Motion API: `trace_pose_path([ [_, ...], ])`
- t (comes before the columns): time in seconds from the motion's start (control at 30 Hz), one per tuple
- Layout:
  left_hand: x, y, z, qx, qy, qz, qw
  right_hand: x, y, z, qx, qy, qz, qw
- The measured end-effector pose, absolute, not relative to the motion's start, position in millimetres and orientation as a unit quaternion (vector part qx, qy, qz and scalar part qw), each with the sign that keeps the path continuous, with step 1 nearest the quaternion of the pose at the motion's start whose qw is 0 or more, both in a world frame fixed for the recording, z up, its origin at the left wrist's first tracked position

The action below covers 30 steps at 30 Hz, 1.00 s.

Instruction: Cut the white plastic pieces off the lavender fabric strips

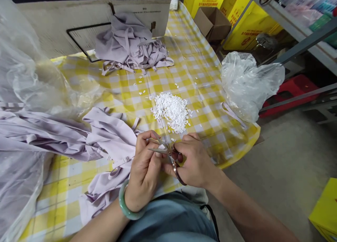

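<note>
My right hand (pixel 196 161) is closed round the handles of a pair of scissors (pixel 171 154), whose blades stand apart and point left. Between the blades shows a small white tag (pixel 161 147), pinched at the fingertips of my left hand (pixel 146 168). Lilac strappy garments (pixel 110 133) lie against the left hand and trail off to the left; whether the tag is joined to one is hidden by my fingers. Just beyond both hands a heap of small white pieces (pixel 172 110) rests on the yellow checked tablecloth (pixel 200 77).
More lilac garments (pixel 134 45) are piled by a large cardboard box (pixel 60 28) at the back. Clear plastic bags lie at the left (pixel 47 80) and on the right table edge (pixel 247 84). A metal shelf (pixel 302 38) and a red stool (pixel 295 91) stand beyond it.
</note>
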<state>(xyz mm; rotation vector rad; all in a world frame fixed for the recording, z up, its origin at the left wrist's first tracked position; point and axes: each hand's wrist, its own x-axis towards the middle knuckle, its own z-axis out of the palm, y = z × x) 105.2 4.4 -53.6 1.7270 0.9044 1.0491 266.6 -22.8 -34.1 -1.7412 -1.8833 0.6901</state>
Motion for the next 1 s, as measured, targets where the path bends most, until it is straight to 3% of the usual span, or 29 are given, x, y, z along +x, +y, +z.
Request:
trace_pose_path([
  [0.17,106.8,5.0,-52.0,0.703,0.371,0.413,0.444,267.3,-24.3,-36.7,-0.641,-0.685,0.24,0.249],
  [0.53,119.1,6.3,-51.7,0.638,0.392,0.368,0.551,277.5,-34.3,-46.4,-0.687,-0.676,0.132,0.232],
  [0.63,121.7,9.5,-53.8,0.655,0.388,0.361,0.538,280.3,-34.4,-50.9,-0.693,-0.654,0.184,0.242],
  [0.73,122.8,12.5,-53.5,0.667,0.379,0.367,0.526,285.1,-33.1,-53.3,-0.688,-0.599,0.311,0.269],
  [1.0,77.2,-3.7,-0.9,0.68,0.34,0.358,0.542,289.4,-14.5,-51.9,-0.541,-0.58,0.417,0.444],
])
